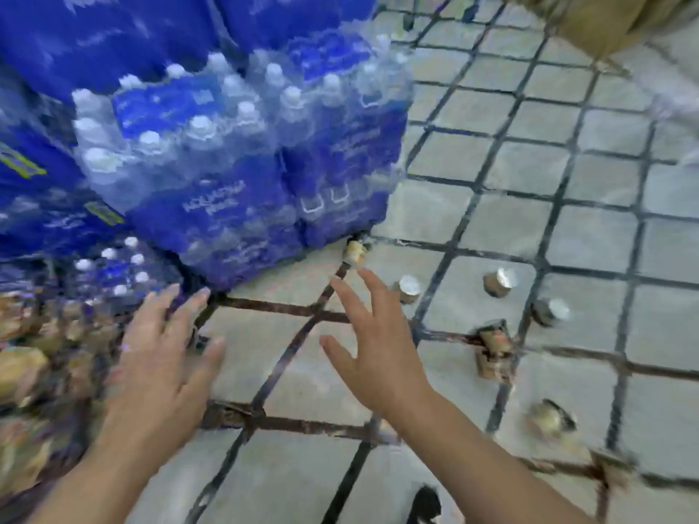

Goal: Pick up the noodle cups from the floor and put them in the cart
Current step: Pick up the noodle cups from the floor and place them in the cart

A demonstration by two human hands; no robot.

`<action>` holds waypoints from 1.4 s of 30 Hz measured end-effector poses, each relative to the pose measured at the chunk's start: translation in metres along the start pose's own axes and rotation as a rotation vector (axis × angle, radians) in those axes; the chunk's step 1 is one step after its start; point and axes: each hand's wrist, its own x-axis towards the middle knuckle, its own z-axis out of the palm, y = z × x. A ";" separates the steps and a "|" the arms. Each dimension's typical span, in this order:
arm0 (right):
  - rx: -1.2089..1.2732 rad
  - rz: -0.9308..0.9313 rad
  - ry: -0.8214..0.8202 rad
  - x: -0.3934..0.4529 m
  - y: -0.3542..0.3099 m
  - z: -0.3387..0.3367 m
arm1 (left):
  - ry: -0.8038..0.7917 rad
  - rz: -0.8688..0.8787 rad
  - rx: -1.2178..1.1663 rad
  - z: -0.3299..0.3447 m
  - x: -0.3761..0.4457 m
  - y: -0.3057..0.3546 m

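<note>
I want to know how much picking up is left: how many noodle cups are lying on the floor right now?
6, though blur may hide more. One at the water pack's corner, one by the right hand's fingertips, two farther right, one on a dark grout line, one nearest.

Both hands reach forward: left, right; fingers spread, holding nothing.
</note>
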 end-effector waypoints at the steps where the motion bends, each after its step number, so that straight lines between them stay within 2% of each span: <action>1: -0.019 0.023 0.006 -0.008 0.036 -0.022 | -0.017 0.051 -0.032 0.027 0.014 0.061; 2: -0.038 0.048 0.002 -0.016 0.070 -0.043 | -0.108 0.065 -0.006 0.057 0.025 0.110; 5: -0.072 0.136 0.011 -0.039 0.163 -0.096 | -0.246 0.151 0.043 0.145 0.050 0.216; 8: -0.103 0.275 0.047 -0.062 0.248 -0.130 | -0.344 0.222 0.052 0.215 0.062 0.297; 11: -0.081 0.424 0.059 -0.086 0.328 -0.141 | -0.470 0.296 0.036 0.285 0.071 0.350; 13: -0.078 0.500 0.043 -0.101 0.368 -0.140 | -0.543 0.310 0.001 0.321 0.079 0.363; 19: -0.137 0.857 -0.117 -0.149 0.515 -0.122 | -0.844 0.169 0.008 0.456 0.103 0.403; 24: -0.115 1.131 -0.277 -0.181 0.638 -0.066 | -0.955 0.092 0.058 0.583 0.142 0.414; 26: -0.016 1.263 -0.280 -0.188 0.683 -0.036 | -0.961 0.063 0.055 0.638 0.153 0.415; 29: 0.199 1.474 -0.165 -0.188 0.750 0.011 | -0.990 0.056 0.055 0.723 0.156 0.418; 36: 0.321 1.624 -0.152 -0.193 0.884 0.105 | -1.089 0.008 0.065 0.902 0.144 0.415; 39: 0.410 1.643 -0.132 -0.199 0.906 0.131 | -1.072 -0.055 0.001 0.944 0.142 0.411; 42: 0.399 1.628 -0.106 -0.206 0.907 0.147 | -1.051 -0.146 -0.084 0.959 0.143 0.407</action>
